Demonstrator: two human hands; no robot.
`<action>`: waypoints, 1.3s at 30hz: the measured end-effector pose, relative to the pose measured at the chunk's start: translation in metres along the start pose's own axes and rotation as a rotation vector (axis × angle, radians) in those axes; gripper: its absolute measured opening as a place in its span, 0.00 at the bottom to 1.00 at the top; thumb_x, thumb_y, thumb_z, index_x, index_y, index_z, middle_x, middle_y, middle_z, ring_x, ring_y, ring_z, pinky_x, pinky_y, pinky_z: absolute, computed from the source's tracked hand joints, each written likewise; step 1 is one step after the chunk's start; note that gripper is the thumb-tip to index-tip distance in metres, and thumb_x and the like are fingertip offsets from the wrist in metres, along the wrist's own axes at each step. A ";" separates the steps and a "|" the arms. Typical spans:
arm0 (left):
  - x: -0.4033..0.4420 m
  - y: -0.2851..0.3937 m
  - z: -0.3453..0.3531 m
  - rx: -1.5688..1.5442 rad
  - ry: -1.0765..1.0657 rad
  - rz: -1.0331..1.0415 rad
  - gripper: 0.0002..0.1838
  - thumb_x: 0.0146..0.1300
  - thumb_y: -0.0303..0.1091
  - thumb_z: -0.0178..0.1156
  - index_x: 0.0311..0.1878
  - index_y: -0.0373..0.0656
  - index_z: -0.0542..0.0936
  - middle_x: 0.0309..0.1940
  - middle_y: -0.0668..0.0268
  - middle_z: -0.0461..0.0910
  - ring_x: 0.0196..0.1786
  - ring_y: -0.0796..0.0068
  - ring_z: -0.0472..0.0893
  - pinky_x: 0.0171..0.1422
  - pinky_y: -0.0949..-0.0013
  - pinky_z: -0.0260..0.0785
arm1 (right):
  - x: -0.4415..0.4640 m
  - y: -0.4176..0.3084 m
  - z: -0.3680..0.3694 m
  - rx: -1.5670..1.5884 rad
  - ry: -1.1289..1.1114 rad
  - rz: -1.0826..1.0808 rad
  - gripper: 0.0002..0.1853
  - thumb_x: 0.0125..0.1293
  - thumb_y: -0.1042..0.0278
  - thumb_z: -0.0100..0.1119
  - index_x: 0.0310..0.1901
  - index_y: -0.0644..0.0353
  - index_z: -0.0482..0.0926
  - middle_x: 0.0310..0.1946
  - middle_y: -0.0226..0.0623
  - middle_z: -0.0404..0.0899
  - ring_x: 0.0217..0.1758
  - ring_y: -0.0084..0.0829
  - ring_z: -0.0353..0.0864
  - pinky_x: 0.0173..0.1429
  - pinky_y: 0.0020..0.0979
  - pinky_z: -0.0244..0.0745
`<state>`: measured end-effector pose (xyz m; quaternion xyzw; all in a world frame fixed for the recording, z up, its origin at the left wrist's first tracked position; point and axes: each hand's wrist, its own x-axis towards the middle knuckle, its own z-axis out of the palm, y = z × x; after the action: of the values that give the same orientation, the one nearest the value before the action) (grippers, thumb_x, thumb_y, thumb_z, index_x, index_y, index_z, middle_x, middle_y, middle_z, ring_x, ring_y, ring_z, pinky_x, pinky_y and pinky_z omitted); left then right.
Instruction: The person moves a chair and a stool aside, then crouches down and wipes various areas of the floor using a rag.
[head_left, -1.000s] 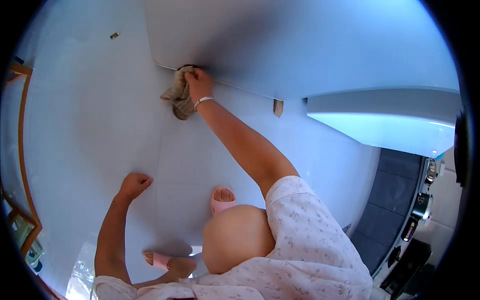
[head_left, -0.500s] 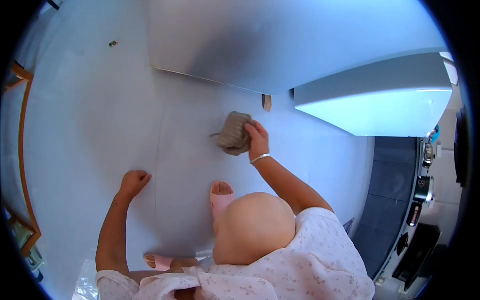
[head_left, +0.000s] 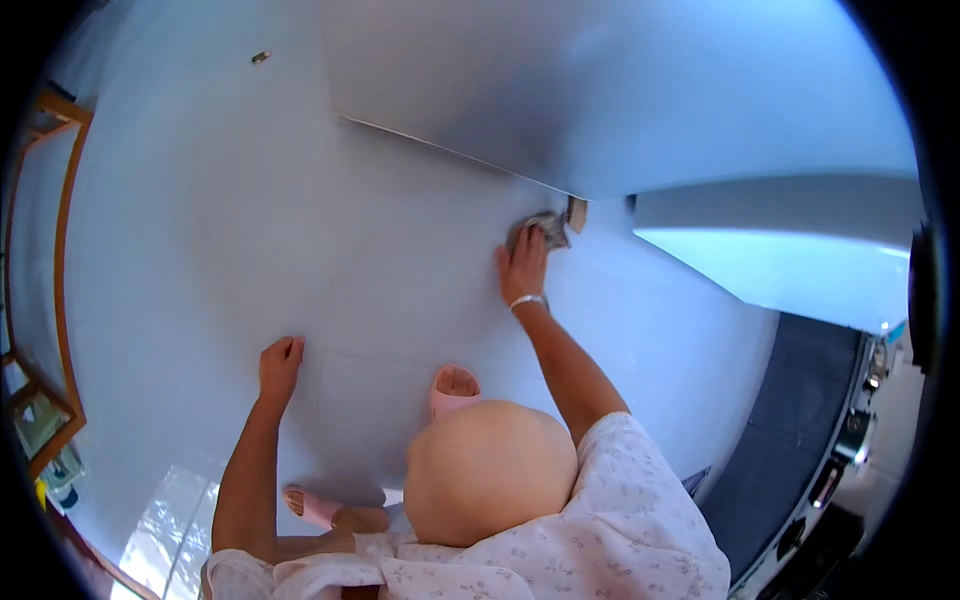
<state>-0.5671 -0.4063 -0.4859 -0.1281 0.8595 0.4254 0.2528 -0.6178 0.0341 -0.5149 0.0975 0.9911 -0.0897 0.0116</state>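
A crumpled grey-brown cloth [head_left: 549, 229] lies on the pale floor [head_left: 400, 270] close to the lower edge of a large light panel [head_left: 450, 80]. My right hand [head_left: 524, 263], with a bracelet at its wrist, rests its fingers on the near part of that cloth, fingers extended. Just beyond the cloth, a small tan piece [head_left: 577, 214] sticks out from under the panel's edge. My left hand [head_left: 282, 365] is at the left with its fingers curled closed, and nothing shows in it.
A small object [head_left: 261, 57] lies on the floor at the upper left. Wooden frames [head_left: 68, 220] stand along the left side. At the right are a white projecting unit [head_left: 770, 265], dark cabinets [head_left: 790, 420] and a counter with pots [head_left: 855, 436]. Pink slippers [head_left: 447, 402] are on my feet.
The cloth was lifted in my right hand half a second ago; now it is down on the floor farther right, beside the tan piece. My right hand's fingers have straightened. The left hand stays closed.
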 end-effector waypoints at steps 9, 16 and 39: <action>0.002 -0.018 0.011 -0.420 0.155 -0.284 0.21 0.65 0.43 0.59 0.22 0.37 0.72 0.18 0.75 0.66 0.24 0.84 0.62 0.29 0.75 0.56 | 0.140 -0.013 0.014 -0.084 0.133 -0.005 0.26 0.69 0.56 0.42 0.60 0.68 0.69 0.61 0.57 0.68 0.67 0.56 0.61 0.72 0.50 0.51; 0.001 -0.016 0.008 -0.464 0.170 -0.246 0.21 0.64 0.42 0.60 0.21 0.36 0.71 0.18 0.74 0.67 0.25 0.84 0.65 0.29 0.74 0.59 | 0.174 -0.108 -0.002 -0.331 -0.223 -0.184 0.23 0.68 0.58 0.44 0.56 0.67 0.73 0.53 0.54 0.75 0.62 0.50 0.69 0.68 0.48 0.58; -0.054 0.024 -0.067 -0.072 -0.231 -0.159 0.21 0.65 0.46 0.57 0.25 0.36 0.77 0.21 0.65 0.75 0.25 0.76 0.70 0.33 0.68 0.65 | 0.019 -0.352 -0.032 1.736 -0.868 -0.470 0.20 0.69 0.65 0.47 0.58 0.66 0.71 0.52 0.35 0.75 0.54 0.27 0.73 0.57 0.28 0.70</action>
<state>-0.5540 -0.4453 -0.4062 -0.1547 0.7960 0.4466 0.3781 -0.7056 -0.2962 -0.4223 -0.1676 0.4863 -0.8107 0.2795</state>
